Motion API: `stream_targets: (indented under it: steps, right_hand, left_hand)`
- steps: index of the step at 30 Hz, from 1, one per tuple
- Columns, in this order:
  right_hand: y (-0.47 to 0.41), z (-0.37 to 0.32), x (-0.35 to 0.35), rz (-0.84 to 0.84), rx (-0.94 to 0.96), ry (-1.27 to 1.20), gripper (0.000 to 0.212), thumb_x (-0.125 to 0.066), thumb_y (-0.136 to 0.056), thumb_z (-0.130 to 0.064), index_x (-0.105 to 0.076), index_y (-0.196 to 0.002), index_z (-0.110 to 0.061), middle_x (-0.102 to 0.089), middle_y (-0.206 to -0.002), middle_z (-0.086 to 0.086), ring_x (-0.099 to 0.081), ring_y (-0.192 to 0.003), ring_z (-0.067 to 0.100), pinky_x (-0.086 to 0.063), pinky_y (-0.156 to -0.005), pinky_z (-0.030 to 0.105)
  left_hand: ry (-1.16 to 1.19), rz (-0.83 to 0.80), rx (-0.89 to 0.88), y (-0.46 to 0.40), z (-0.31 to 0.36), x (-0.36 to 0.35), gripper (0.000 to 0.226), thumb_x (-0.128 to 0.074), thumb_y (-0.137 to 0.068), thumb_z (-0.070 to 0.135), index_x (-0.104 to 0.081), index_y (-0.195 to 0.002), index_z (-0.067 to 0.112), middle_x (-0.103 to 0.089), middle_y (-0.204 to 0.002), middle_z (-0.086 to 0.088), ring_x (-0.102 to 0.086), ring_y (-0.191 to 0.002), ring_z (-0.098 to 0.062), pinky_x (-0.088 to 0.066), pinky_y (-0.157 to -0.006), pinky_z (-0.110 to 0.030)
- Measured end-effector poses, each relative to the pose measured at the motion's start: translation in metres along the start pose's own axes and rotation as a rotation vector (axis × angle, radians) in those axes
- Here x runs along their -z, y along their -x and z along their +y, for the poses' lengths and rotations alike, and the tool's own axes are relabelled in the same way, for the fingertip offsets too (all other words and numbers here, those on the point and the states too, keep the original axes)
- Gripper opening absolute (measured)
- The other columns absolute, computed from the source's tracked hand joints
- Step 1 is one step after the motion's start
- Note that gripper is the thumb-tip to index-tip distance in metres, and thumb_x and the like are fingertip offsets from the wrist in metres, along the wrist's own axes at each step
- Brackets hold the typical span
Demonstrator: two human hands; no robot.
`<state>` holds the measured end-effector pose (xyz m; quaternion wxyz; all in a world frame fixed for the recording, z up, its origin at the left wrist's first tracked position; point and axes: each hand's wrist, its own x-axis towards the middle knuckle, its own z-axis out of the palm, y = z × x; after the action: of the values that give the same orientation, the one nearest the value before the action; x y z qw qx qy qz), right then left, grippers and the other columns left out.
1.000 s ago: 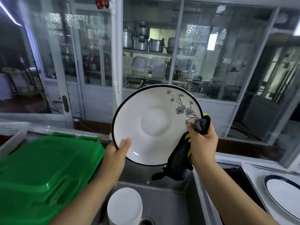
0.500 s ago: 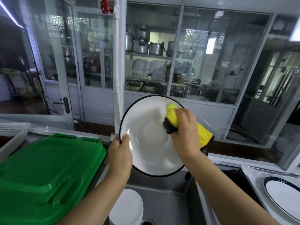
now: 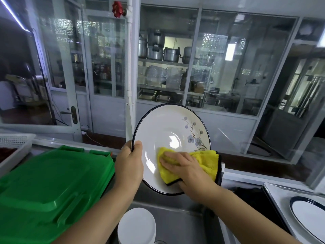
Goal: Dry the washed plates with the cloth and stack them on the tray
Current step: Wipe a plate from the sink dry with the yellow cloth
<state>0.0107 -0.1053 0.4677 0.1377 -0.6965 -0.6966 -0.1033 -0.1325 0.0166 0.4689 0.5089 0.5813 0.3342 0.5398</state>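
Left grip clasps the plate by its rim; right grip, fingers flat, presses the yellow cloth against its face.

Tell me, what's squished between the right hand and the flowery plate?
The yellow cloth. In the head view the right hand presses it flat against the plate.

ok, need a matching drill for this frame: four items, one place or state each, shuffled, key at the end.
Items:
1. floral plate
2. yellow cloth
3. blue-rimmed plate
4. white plate stack

Places/states:
A. down in the sink
B. pressed flat under the right hand
C. lying on the tray at right
D. tilted up, rim gripped by the left hand

Pairs: 1-D, 2-B, 3-C, 4-A
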Motion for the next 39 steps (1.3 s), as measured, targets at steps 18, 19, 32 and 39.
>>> stream_targets:
  steps: [18, 19, 32, 39]
  right_hand:
    - [-0.016, -0.029, 0.015, 0.253, 0.008, -0.124, 0.069, -0.054, -0.068, -0.011, -0.05, -0.136, -0.003, -0.037, -0.148, 0.014, -0.035, -0.135, 0.036, -0.027, -0.11, 0.047]
    - [-0.011, -0.032, 0.012, 0.205, 0.053, -0.139, 0.07, -0.055, -0.072, -0.017, -0.045, -0.14, -0.005, -0.03, -0.152, 0.013, -0.027, -0.14, 0.033, -0.023, -0.113, 0.045]
    - [-0.036, 0.002, 0.029, 0.292, 0.09, 0.316, 0.06, -0.03, -0.098, -0.044, -0.017, -0.15, -0.017, -0.014, -0.158, 0.006, -0.009, -0.147, 0.021, -0.01, -0.119, 0.043]
    - [-0.024, 0.015, 0.031, 0.266, -0.277, 0.41, 0.065, -0.015, -0.099, -0.049, 0.012, -0.147, -0.016, 0.016, -0.155, 0.003, 0.016, -0.144, 0.019, 0.008, -0.118, 0.036]
  left_hand:
    - [0.012, -0.067, -0.067, 0.01, 0.013, -0.011, 0.027, -0.043, -0.074, 0.055, -0.059, -0.075, 0.033, -0.064, -0.075, -0.001, -0.06, -0.078, -0.028, -0.047, -0.073, -0.039]
    - [0.018, -0.06, -0.073, 0.007, 0.015, -0.01, 0.026, -0.043, -0.075, 0.056, -0.06, -0.073, 0.036, -0.065, -0.076, 0.001, -0.06, -0.08, -0.027, -0.047, -0.074, -0.04]
    - [0.007, -0.175, -0.039, 0.019, 0.013, -0.011, 0.023, -0.045, -0.076, 0.054, -0.065, -0.077, 0.042, -0.069, -0.082, -0.003, -0.064, -0.084, -0.026, -0.051, -0.08, -0.046]
    - [0.077, -0.069, -0.045, 0.009, 0.019, 0.004, 0.018, -0.051, -0.075, 0.046, -0.067, -0.077, 0.037, -0.071, -0.078, 0.006, -0.064, -0.083, -0.026, -0.05, -0.078, -0.045]
